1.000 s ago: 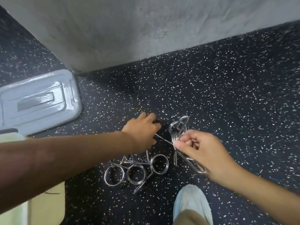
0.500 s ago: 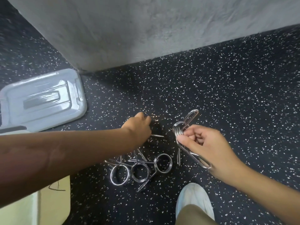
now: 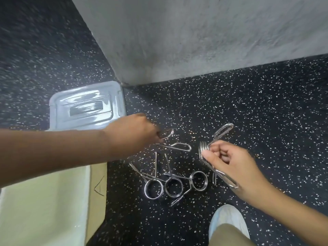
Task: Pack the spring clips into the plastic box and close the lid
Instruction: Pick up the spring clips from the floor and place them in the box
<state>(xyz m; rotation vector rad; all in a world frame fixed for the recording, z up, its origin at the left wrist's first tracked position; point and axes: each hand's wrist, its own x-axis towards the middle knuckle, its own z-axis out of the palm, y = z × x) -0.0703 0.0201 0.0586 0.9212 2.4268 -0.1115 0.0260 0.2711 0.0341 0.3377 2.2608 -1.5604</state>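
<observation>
Below left hand (image 3: 131,134), 3 spring clips (image 3: 170,185).

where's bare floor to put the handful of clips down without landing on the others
Bare floor lies beyond the right hand, bordered by the concrete wall. It is crowded between the hands, where loose spring clips overlap, and left of them, where the grey lid and the pale box fill the floor.

The left hand (image 3: 134,134) is pinching one clip (image 3: 166,133). The right hand (image 3: 229,166) is holding a bunch of clips (image 3: 205,151). Three more clips (image 3: 174,186) are lying on the floor (image 3: 248,107) between them, near the gray lid (image 3: 85,107).
</observation>
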